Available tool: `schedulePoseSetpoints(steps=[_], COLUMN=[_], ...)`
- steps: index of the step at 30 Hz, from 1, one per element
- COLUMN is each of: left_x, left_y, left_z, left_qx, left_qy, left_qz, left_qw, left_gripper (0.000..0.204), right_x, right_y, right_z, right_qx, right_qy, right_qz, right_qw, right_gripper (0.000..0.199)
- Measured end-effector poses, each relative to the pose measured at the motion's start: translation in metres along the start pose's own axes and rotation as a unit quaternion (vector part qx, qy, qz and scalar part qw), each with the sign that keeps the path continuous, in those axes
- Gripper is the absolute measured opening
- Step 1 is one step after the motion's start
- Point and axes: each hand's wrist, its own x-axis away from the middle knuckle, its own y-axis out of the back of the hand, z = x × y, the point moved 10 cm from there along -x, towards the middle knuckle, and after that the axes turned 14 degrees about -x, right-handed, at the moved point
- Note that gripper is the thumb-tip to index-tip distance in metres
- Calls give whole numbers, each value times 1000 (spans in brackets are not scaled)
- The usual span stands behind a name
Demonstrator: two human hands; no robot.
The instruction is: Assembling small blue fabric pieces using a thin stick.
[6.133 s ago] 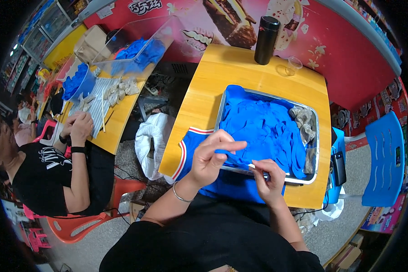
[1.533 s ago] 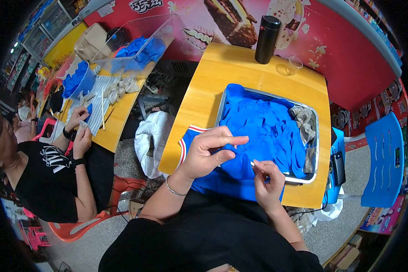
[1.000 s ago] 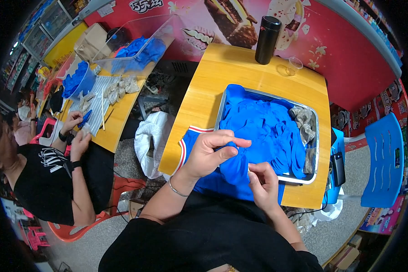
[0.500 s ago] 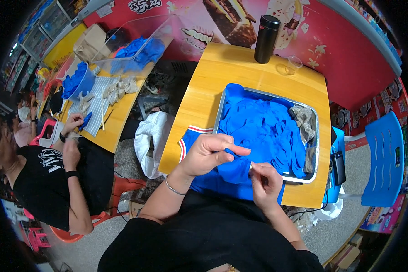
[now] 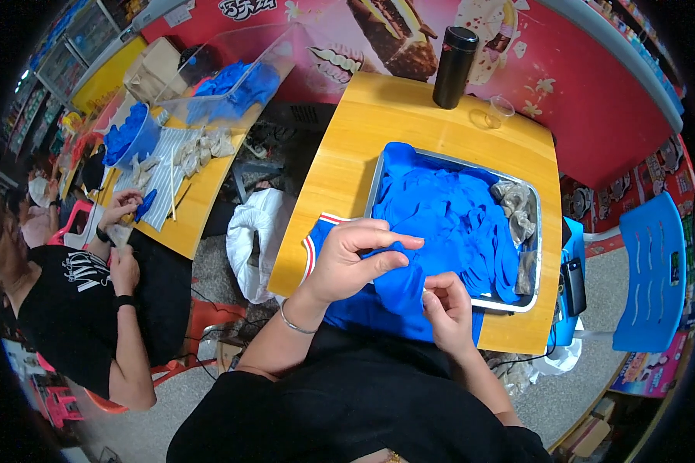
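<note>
The cloth [image 5: 401,290] looks matt from here; the tray [image 5: 538,266] shiny metal, the worktop [image 5: 409,108] smooth wood, the blue chair [image 5: 654,274] plastic.

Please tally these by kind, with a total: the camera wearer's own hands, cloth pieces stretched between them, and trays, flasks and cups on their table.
Hands: 2 (left hand, right hand)
Blue cloth piece between them: 1
Metal tray: 1
Black flask: 1
Clear cup: 1
Total: 6
</note>
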Motion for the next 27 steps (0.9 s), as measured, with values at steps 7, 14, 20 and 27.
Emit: schedulePoseSetpoints(steps=[7,14,20,27], left_x=[0,8,16,16], left_y=[-3,13,17,-2], left_z=[1,43,69,60], left_qx=[65,132,218,110], left_qy=[-26,117,183,174], left_qz=[-15,-112,-171,-135], left_qw=[997,978,943,969], left_gripper=[20,18,18,17], right_x=[5,-10,-38,-47], right_y=[-10,21,57,23], right_z=[-23,34,60,51], right_qx=[-199,213,515,232], right_qy=[-100,61,118,102], right_qz=[54,-13,-73,18], right_qw=[973,975,846,967], right_gripper=[14,12,16,32])
